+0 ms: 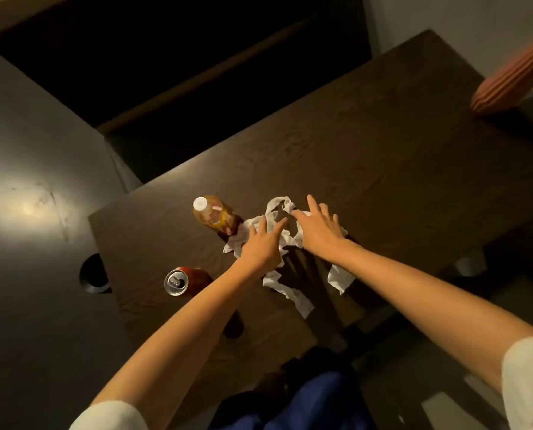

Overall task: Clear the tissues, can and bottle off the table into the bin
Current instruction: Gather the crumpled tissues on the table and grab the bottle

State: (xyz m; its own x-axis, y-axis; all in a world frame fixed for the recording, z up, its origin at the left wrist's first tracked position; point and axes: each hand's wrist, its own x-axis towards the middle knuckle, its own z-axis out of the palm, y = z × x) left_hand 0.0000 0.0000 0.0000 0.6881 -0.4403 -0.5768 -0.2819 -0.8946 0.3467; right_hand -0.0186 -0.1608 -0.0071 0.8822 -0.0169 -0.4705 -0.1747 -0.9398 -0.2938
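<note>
White tissues [290,290] lie torn in strips across the near part of a dark wooden table [383,156]. My left hand [263,243] rests flat on the strips with its fingers spread. My right hand [319,226] lies on the far strips, fingers apart too. Neither hand has closed on anything. A plastic bottle [212,215] with a white cap and amber liquid stands upright just left of the tissues. A red can [178,280] with an opened silver top stands nearer the table's left edge, beside my left forearm.
A round metal rim [93,274], possibly the bin, shows on the floor by the table's left edge. A ribbed orange object [513,79] stands on the far right of the table. The floor to the left is grey and glossy. My blue-clad legs show below.
</note>
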